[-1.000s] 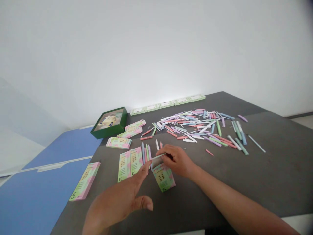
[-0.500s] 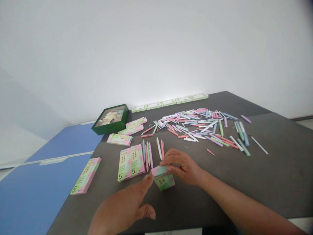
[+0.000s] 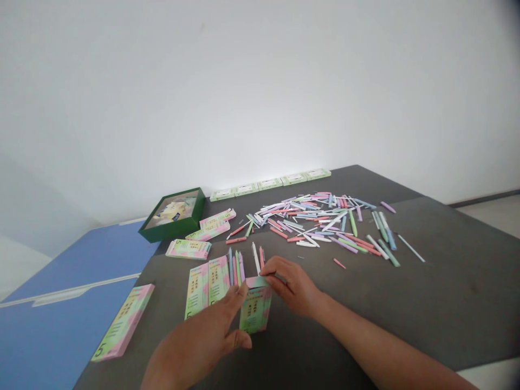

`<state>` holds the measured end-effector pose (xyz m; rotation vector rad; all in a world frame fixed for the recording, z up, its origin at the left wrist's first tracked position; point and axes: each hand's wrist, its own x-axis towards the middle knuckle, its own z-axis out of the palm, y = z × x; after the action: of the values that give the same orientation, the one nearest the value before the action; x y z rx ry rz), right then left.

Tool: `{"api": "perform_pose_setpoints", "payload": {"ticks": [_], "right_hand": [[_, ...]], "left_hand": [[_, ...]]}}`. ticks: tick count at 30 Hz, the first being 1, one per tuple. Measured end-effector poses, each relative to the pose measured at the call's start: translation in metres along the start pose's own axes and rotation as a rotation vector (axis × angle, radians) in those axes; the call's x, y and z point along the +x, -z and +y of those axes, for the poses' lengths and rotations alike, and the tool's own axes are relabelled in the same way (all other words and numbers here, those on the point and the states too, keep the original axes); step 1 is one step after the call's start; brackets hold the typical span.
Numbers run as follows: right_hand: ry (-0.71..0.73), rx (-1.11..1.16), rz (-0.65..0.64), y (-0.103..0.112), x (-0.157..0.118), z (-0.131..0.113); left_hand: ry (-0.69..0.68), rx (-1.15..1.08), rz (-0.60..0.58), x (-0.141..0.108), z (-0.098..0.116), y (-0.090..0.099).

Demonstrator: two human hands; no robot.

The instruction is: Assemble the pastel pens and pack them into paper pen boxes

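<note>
Between my hands a small green and pink pen box [image 3: 255,313] stands tilted on the dark table, its top flap facing up. My right hand [image 3: 293,286] pinches the right end of that flap between thumb and fingers. At the left end, the fingertips of my left hand [image 3: 207,338] touch the box; its fingers are stretched out and the thumb stands apart. Just beyond are a row of blue, pink, green and purple pens [image 3: 236,268], a white pen [image 3: 256,258] and a pink pen [image 3: 262,255]. Two flat pen boxes [image 3: 197,287] lie left of the row, partly behind my left hand.
A large heap of loose pen parts [image 3: 320,216] spreads over the table [image 3: 406,303]. Several more boxes [image 3: 189,249] lie at left, one [image 3: 124,322] near the left edge. A green open box [image 3: 190,223] holds packets. Pale boxes [image 3: 270,184] line the wall.
The view has shifted, so the table's contents sit further left. The pen box appears more upright, with more of its front showing. Both hands keep their places at its flap.
</note>
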<state>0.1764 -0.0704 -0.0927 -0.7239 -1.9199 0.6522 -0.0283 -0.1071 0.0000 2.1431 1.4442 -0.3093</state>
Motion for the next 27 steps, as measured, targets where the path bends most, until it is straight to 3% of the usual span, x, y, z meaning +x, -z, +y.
{"api": "perform_pose_setpoints", "payload": {"ticks": [5,10,18,27], "right_hand": [[0.062,0.077,-0.091,-0.004,0.007,-0.007],[0.038,0.065,-0.096,-0.004,0.013,-0.010],[-0.068,0.144,-0.050,-0.007,0.008,-0.017],[-0.182,0.214,0.041,-0.019,0.005,-0.015]], "left_hand": [[0.010,0.011,-0.006,-0.006,0.000,0.001],[0.024,0.034,0.005,-0.010,-0.003,0.003],[0.005,-0.029,-0.007,-0.013,-0.005,0.001],[0.050,-0.041,0.023,-0.028,-0.024,-0.003]]}}
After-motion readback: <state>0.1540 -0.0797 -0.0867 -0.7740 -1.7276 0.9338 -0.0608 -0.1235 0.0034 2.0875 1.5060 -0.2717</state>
